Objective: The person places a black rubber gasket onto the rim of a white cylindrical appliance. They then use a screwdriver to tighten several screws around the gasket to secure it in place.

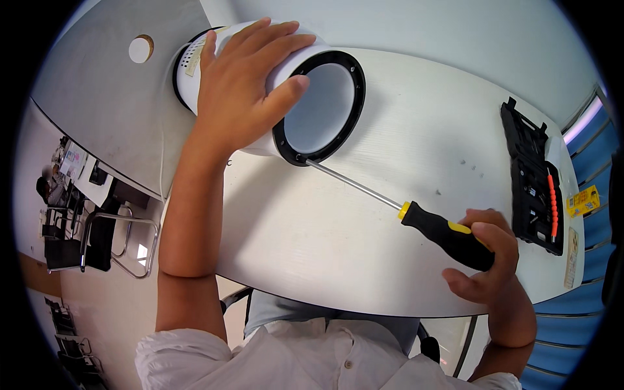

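One white cylindrical housing (286,73) lies on one table (325,253); left hand (235,94) upon it, fingers spread. Right hand (499,257): fingers clamped on one screwdriver (437,230), tip at the black rim (358,104).

Table (338,273): white, curved-edged, directly before you
Grey surface (97,97): on your left, one round pale spot on it
Wall (416,29): pale, beyond your table
Floor (123,318): pale, to your left
Chairs (99,247): black, metal-framed, near a white desk (97,192)
Blue slats (552,331): to your right
Light (583,121): violet-white strip, far right
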A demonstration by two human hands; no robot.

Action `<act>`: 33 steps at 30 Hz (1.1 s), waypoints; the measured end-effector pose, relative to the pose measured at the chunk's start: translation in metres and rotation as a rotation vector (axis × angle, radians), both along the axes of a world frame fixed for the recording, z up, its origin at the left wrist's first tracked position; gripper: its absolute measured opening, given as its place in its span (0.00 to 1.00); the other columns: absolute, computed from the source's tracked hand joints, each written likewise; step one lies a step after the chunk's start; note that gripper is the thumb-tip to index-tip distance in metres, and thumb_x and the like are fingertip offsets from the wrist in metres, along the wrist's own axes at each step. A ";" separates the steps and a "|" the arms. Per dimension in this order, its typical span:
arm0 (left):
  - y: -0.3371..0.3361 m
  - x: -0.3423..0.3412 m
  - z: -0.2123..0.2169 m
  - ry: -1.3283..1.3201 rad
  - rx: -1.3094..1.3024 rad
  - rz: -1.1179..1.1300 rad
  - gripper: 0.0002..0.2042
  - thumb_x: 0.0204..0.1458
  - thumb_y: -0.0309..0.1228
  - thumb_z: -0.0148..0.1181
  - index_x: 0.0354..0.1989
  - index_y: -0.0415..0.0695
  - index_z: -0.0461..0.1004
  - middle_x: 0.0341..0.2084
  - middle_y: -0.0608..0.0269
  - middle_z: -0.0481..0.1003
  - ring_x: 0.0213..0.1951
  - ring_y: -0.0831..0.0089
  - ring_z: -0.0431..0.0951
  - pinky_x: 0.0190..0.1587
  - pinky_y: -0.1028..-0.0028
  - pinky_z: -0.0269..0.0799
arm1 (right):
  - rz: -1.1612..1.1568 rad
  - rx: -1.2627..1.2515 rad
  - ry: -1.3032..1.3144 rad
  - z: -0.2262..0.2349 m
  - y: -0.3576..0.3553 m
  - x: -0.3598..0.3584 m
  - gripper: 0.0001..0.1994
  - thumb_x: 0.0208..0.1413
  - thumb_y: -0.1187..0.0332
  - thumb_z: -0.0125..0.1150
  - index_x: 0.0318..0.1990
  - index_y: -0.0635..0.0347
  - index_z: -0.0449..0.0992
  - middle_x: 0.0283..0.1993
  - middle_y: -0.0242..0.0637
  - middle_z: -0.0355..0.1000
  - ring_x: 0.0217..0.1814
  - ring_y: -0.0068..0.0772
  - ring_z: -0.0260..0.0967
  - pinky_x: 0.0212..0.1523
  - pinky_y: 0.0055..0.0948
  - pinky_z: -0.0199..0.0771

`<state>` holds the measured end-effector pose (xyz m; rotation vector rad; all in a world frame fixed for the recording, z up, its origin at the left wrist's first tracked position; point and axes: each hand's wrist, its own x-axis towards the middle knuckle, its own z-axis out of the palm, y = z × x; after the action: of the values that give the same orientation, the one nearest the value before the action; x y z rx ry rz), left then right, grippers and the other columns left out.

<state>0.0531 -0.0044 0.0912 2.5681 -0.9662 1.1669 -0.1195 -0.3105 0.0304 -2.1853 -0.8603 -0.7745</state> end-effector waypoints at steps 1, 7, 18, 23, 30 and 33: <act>0.000 0.000 0.000 -0.002 0.000 -0.001 0.26 0.49 0.55 0.46 0.52 0.56 0.74 0.56 0.66 0.69 0.63 0.61 0.60 0.63 0.42 0.33 | -0.003 -0.063 -0.047 0.001 -0.002 0.002 0.26 0.40 0.61 0.72 0.45 0.57 0.66 0.36 0.42 0.68 0.30 0.39 0.69 0.35 0.39 0.73; 0.002 0.001 -0.001 -0.027 0.019 0.013 0.26 0.48 0.55 0.46 0.51 0.56 0.74 0.56 0.65 0.69 0.63 0.61 0.60 0.63 0.42 0.33 | -0.002 -0.273 -0.225 0.006 0.001 -0.008 0.20 0.49 0.56 0.67 0.42 0.56 0.66 0.37 0.42 0.68 0.30 0.38 0.69 0.37 0.45 0.77; 0.002 0.000 -0.002 -0.026 0.016 0.001 0.25 0.48 0.53 0.46 0.51 0.56 0.74 0.55 0.66 0.70 0.63 0.60 0.60 0.63 0.43 0.34 | 0.035 -0.096 0.028 0.007 -0.011 0.005 0.26 0.45 0.58 0.71 0.47 0.59 0.65 0.43 0.40 0.66 0.36 0.34 0.70 0.35 0.28 0.73; 0.002 0.000 0.001 -0.025 0.030 -0.009 0.25 0.47 0.52 0.47 0.51 0.56 0.74 0.55 0.65 0.70 0.63 0.60 0.60 0.63 0.43 0.34 | -0.049 -0.396 -0.286 0.012 -0.004 -0.007 0.24 0.47 0.57 0.68 0.47 0.57 0.66 0.37 0.40 0.67 0.31 0.39 0.70 0.33 0.37 0.75; 0.000 -0.003 0.000 0.001 -0.021 0.002 0.24 0.46 0.49 0.50 0.50 0.54 0.74 0.55 0.62 0.70 0.62 0.57 0.61 0.63 0.44 0.35 | -0.209 0.286 0.755 0.031 0.015 -0.031 0.25 0.55 0.51 0.59 0.47 0.66 0.66 0.36 0.44 0.71 0.30 0.27 0.69 0.30 0.24 0.67; -0.003 -0.004 0.002 0.010 -0.033 -0.003 0.24 0.45 0.49 0.50 0.50 0.53 0.74 0.55 0.62 0.70 0.62 0.57 0.61 0.64 0.44 0.35 | -0.182 0.066 0.479 0.019 0.024 -0.044 0.24 0.53 0.57 0.63 0.48 0.66 0.65 0.41 0.47 0.69 0.32 0.28 0.69 0.29 0.25 0.67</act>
<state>0.0487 -0.0072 0.0929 2.5434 -0.9406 1.1578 -0.1630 -0.2866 0.0498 -2.2710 -0.3929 -0.3264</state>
